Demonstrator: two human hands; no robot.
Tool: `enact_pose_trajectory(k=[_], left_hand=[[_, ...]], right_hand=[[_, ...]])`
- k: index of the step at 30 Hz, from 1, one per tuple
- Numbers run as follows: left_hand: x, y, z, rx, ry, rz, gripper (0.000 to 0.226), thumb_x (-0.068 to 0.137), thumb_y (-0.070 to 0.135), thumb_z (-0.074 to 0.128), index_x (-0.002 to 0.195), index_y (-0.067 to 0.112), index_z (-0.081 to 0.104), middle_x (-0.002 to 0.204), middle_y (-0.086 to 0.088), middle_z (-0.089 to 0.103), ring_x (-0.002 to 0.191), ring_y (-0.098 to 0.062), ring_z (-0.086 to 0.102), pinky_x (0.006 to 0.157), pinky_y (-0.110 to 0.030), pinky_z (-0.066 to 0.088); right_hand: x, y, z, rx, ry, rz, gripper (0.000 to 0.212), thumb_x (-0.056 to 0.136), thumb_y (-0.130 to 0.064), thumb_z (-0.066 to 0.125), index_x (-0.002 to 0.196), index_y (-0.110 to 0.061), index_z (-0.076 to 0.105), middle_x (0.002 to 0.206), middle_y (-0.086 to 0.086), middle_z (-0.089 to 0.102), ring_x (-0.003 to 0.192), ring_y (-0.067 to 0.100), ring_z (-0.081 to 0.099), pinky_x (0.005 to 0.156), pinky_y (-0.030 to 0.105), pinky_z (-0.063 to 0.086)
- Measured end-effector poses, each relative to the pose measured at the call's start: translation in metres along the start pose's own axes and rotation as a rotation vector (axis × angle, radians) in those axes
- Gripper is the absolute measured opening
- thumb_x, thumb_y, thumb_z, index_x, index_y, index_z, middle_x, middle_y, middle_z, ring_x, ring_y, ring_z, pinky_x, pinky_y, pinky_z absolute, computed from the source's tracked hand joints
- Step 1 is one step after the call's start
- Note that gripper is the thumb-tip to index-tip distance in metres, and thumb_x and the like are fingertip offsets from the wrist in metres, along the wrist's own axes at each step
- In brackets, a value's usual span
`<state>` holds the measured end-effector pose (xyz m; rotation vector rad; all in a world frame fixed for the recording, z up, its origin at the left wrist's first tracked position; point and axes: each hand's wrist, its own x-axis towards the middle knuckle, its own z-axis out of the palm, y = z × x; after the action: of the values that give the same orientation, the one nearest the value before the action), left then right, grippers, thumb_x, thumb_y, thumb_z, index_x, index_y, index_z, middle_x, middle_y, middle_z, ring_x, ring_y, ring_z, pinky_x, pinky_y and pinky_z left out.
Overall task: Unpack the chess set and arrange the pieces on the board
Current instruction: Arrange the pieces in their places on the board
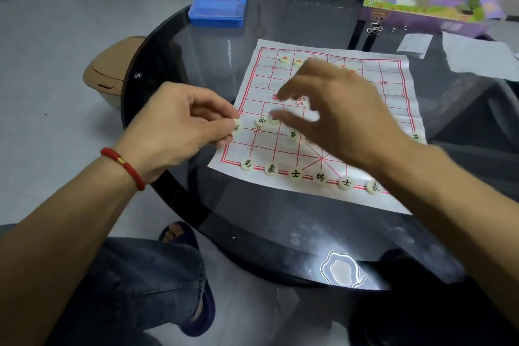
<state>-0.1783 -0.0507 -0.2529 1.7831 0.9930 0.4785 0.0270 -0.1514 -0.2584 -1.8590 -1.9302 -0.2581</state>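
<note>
Left hand pinched one black-lettered piece at the paper board's edge; right hand hovered open, blurred. Seat it squarely on a line crossing.

The scene is viewed from a single head-worn camera, looking forward and steeply down from close above a round glass table. The paper board is framed near centre, both forearms entering from the near edge. Wide-angle distortion is seen.
</note>
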Motion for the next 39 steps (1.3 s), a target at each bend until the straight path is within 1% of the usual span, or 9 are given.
enact_pose_trajectory(k=[3, 5, 11, 15, 20, 23, 26, 31, 39], left_hand=[[0.001, -0.008, -0.009, 0.153, -0.017, 0.014, 0.008, 0.090, 0.015, 0.072, 0.093, 0.020, 0.077, 0.088, 0.007, 0.078, 0.081, -0.010, 0.075, 0.071, -0.026, 0.062], [0.001, -0.012, -0.009, 0.306, -0.061, 0.014, 0.009, 0.089, 0.021, 0.073, 0.092, 0.028, 0.077, 0.094, 0.013, 0.076, 0.086, -0.006, 0.073, 0.072, -0.026, 0.062], [0.001, -0.014, -0.003, 0.528, -0.151, 0.019, 0.015, 0.089, 0.023, 0.072, 0.101, 0.030, 0.079, 0.112, 0.014, 0.069, 0.090, -0.001, 0.061, 0.065, -0.014, 0.053], [0.002, -0.015, -0.004, 0.572, -0.142, 0.051, 0.015, 0.089, 0.023, 0.072, 0.101, 0.030, 0.079, 0.112, 0.012, 0.070, 0.086, 0.000, 0.058, 0.063, -0.010, 0.046], [0.004, -0.020, -0.004, 0.594, -0.128, 0.083, 0.014, 0.090, 0.023, 0.072, 0.100, 0.030, 0.079, 0.112, 0.010, 0.071, 0.093, -0.005, 0.060, 0.066, -0.008, 0.045], [0.005, -0.023, -0.005, 0.599, -0.131, 0.092, 0.016, 0.092, 0.022, 0.070, 0.102, 0.031, 0.078, 0.105, 0.015, 0.069, 0.086, 0.001, 0.059, 0.058, -0.005, 0.044], [0.007, -0.025, -0.012, 0.587, -0.138, 0.082, 0.021, 0.095, 0.017, 0.066, 0.106, 0.032, 0.077, 0.101, 0.021, 0.069, 0.078, 0.003, 0.064, 0.051, -0.004, 0.044], [0.003, -0.025, -0.017, 0.631, -0.230, 0.118, 0.035, 0.092, 0.015, 0.070, 0.124, 0.029, 0.069, 0.112, 0.016, 0.068, 0.085, -0.002, 0.065, 0.060, -0.009, 0.051], [0.002, -0.028, -0.012, 0.733, -0.198, 0.200, 0.031, 0.085, 0.026, 0.078, 0.116, 0.026, 0.075, 0.107, 0.016, 0.066, 0.079, -0.005, 0.065, 0.056, -0.010, 0.047]], right_hand=[[0.003, 0.032, -0.007, 0.027, 0.079, 0.156, 0.019, 0.098, -0.028, 0.062, 0.106, -0.018, 0.076, 0.101, 0.002, 0.069, 0.076, 0.013, 0.057, 0.069, 0.038, 0.056], [-0.001, 0.038, 0.001, -0.004, 0.001, 0.168, 0.018, 0.097, -0.023, 0.063, 0.106, -0.017, 0.077, 0.100, 0.004, 0.071, 0.075, 0.012, 0.057, 0.067, 0.032, 0.053], [0.011, 0.019, 0.023, -0.097, -0.193, 0.012, 0.026, 0.098, -0.033, 0.061, 0.121, -0.024, 0.069, 0.121, 0.002, 0.066, 0.110, 0.022, 0.055, 0.092, 0.041, 0.038], [0.033, 0.002, 0.038, -0.122, -0.284, -0.086, 0.035, 0.097, -0.037, 0.063, 0.130, -0.028, 0.065, 0.131, 0.000, 0.061, 0.119, 0.024, 0.048, 0.095, 0.042, 0.040], [0.041, -0.001, 0.047, -0.146, -0.307, -0.117, 0.025, 0.098, -0.033, 0.062, 0.122, -0.029, 0.070, 0.124, -0.004, 0.068, 0.114, 0.021, 0.047, 0.089, 0.039, 0.035], [0.043, -0.002, 0.044, -0.129, -0.278, -0.116, 0.027, 0.098, -0.031, 0.064, 0.124, -0.028, 0.069, 0.125, -0.003, 0.068, 0.115, 0.021, 0.053, 0.093, 0.040, 0.036], [0.042, 0.001, 0.029, -0.031, -0.239, -0.088, 0.025, 0.097, -0.028, 0.066, 0.120, -0.023, 0.071, 0.118, 0.000, 0.071, 0.105, 0.018, 0.063, 0.094, 0.039, 0.048], [0.020, 0.020, -0.001, 0.090, -0.255, 0.024, 0.022, 0.093, -0.023, 0.070, 0.114, -0.021, 0.074, 0.110, 0.000, 0.071, 0.082, 0.008, 0.066, 0.070, 0.021, 0.055], [-0.013, 0.052, -0.031, 0.106, -0.227, 0.208, 0.032, 0.087, -0.021, 0.075, 0.118, -0.020, 0.073, 0.108, -0.005, 0.069, 0.079, -0.008, 0.059, 0.071, 0.007, 0.045]])
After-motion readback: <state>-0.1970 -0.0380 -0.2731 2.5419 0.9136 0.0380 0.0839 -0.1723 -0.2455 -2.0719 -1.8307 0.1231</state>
